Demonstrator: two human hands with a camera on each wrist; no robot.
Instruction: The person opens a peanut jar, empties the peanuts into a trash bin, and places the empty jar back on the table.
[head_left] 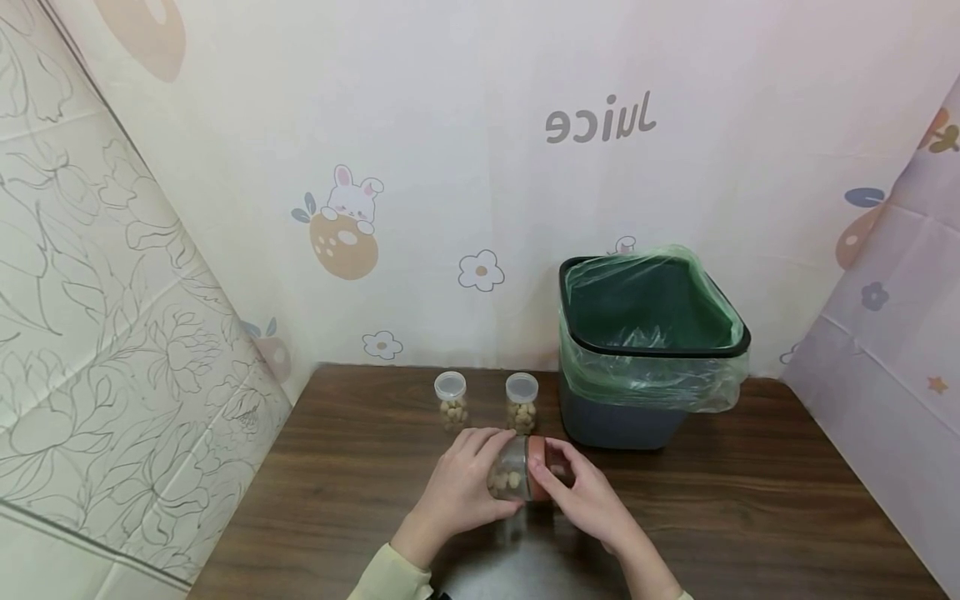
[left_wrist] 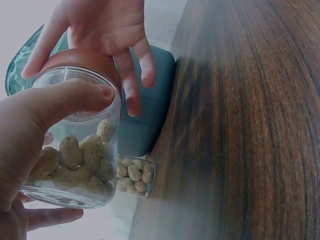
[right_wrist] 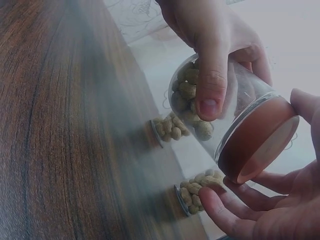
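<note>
My left hand (head_left: pixel 467 485) grips a clear jar (head_left: pixel 512 482) around its body, thumb along the near side. The jar lies tilted sideways above the table, its reddish-brown lid (right_wrist: pixel 260 137) toward the right. Peanuts (left_wrist: pixel 75 160) fill its lower part. My right hand (head_left: pixel 588 500) is at the lid, thumb on one edge and fingertips on the opposite edge. Some of its fingers stretch past the rim in the left wrist view. Behind the hands stand two small clear jars, the left one (head_left: pixel 451 402) and the right one (head_left: pixel 522 402), both holding peanuts under pale caps.
At the back right stands a dark bin (head_left: pixel 622 421) lined with a green translucent bag (head_left: pixel 652 379). The dark wooden table (head_left: pixel 360 450) meets a printed curtain (head_left: pixel 480 192) behind, and further patterned cloth hangs at both sides.
</note>
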